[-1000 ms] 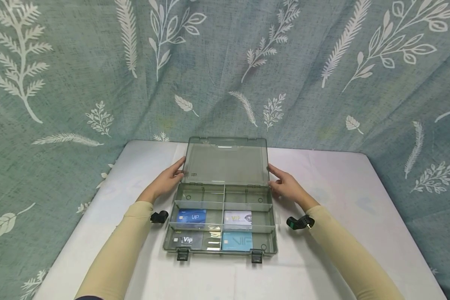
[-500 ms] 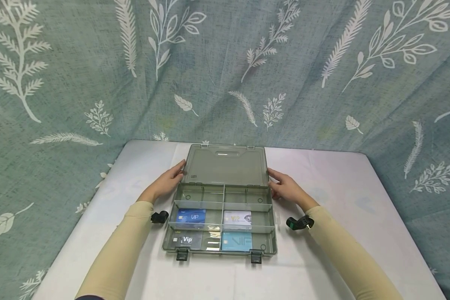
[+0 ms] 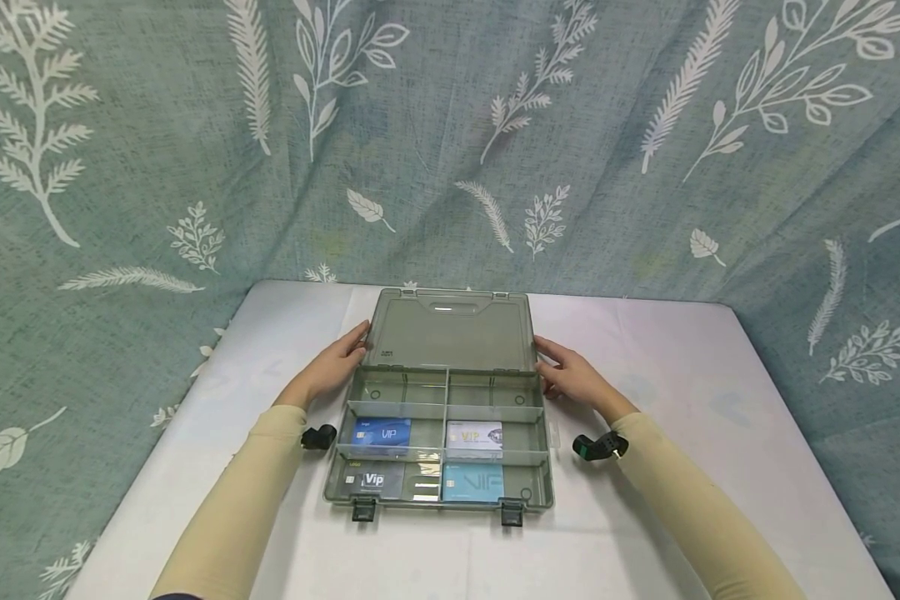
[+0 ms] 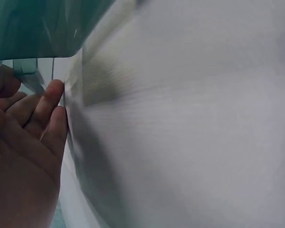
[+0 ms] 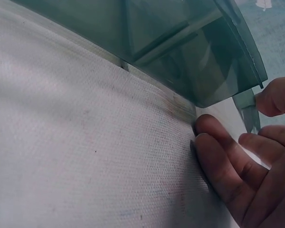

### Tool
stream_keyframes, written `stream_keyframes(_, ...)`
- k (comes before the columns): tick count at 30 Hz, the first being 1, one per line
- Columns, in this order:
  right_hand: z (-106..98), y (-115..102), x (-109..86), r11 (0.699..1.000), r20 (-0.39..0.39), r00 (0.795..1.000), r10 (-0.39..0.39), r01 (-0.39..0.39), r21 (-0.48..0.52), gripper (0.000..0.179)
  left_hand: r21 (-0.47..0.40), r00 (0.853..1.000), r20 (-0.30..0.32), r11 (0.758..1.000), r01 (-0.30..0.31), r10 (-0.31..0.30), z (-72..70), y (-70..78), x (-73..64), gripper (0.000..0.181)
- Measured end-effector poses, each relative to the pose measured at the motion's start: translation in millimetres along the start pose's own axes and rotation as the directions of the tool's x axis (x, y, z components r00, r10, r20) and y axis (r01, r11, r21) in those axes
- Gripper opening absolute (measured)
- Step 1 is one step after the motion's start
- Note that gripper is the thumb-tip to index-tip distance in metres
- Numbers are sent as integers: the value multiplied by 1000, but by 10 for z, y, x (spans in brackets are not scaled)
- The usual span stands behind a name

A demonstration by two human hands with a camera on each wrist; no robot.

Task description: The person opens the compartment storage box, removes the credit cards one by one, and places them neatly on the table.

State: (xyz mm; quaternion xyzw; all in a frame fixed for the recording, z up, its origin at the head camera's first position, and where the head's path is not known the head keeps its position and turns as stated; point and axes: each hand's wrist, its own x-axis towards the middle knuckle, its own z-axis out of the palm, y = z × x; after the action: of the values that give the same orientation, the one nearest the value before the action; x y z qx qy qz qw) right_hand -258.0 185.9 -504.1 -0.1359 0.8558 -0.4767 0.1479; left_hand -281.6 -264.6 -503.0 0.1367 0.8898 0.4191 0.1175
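Note:
A translucent grey-green plastic storage box (image 3: 527, 439) lies on the table with its lid (image 3: 450, 333) folded back, away from the person. Dividers part the base into several compartments. The middle row holds a blue VIP card (image 3: 382, 433) and a white one (image 3: 476, 436). In the front row are a grey Vip card (image 3: 375, 480) and a light blue card (image 3: 473, 482). My left hand (image 3: 332, 364) holds the lid's left edge near the hinge. On the opposite edge, my right hand (image 3: 574, 377) holds it likewise, thumb (image 5: 278, 96) against the lid and lower fingers near the cloth.
Two dark latches (image 3: 363, 509) hang from the box's front edge. White cloth covers the table (image 3: 667, 375). Behind and beside it hangs a green leaf-patterned curtain (image 3: 435, 142), close to the lid's far edge. A black strap (image 3: 600, 446) is on the right wrist.
The lid has tipped further back and down between the first and second frames, with both hands at its sides. Since then, lid and hands have stayed nearly still.

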Motion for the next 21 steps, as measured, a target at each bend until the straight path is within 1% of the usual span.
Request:
stream_keyframes(5, 3, -7, -7, 1000, -24, 1000, 0, 0, -8, 59, -27, 999, -33, 1000, -4, 3, 9, -32, -15, 56)
stream_keyframes(7, 7, -17, -17, 1000, -45, 999, -2, 0, -28, 58, -26, 999, -45, 1000, 0, -1, 10, -42, -30, 56)
stream_keyframes(11, 4, -55, -41, 998, -86, 996, -6, 0, -62, 54, -13, 998, -65, 1000, 4, -5, 14, -47, -64, 54)
stream_keyframes(15, -16, -104, -82, 995, -106, 994, -14, 4, -97, 48, 13, 997, -81, 1000, 1, 0, 17, -56, -93, 52)
stream_keyframes(17, -28, -117, -94, 994, -109, 994, -28, 16, -107, 46, 20, 996, -84, 1000, 0, 2, 15, -55, -113, 51)
stream_keyframes(21, -50, -137, -119, 994, -111, 992, -62, 52, -95, 44, 28, 996, -88, 999, -16, 18, 6, -42, -161, 49)
